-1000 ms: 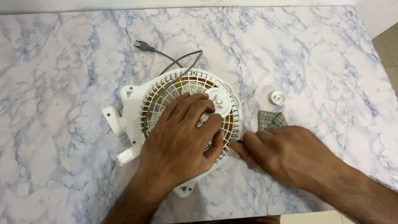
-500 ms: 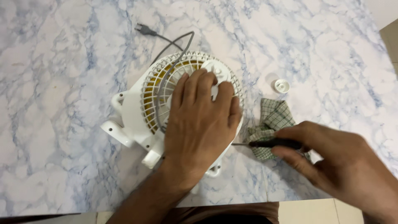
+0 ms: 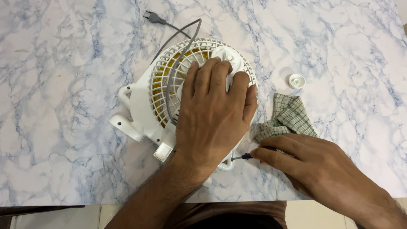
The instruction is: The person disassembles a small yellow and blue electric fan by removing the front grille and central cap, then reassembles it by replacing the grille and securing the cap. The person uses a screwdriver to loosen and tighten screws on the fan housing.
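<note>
**Screwdriver tip at the fan's near rim**

Right hand (image 3: 322, 169): fingers closed around a small screwdriver (image 3: 242, 157), shaft lying nearly level, long axis pointing left toward the white fan (image 3: 144, 110). Tip touching or just short of the housing's lower edge; cannot tell which. Left hand (image 3: 214, 114): spread flat, palm down, pressing on the grille, gripping nothing. Fan lying face down on the marble table (image 3: 63, 63), left of the right fingers. Behind the right hand, a checked cloth (image 3: 290, 114); farther back, a small white cap (image 3: 296, 80). Grey cord (image 3: 178, 55) trailing over the grille to its plug.
</note>
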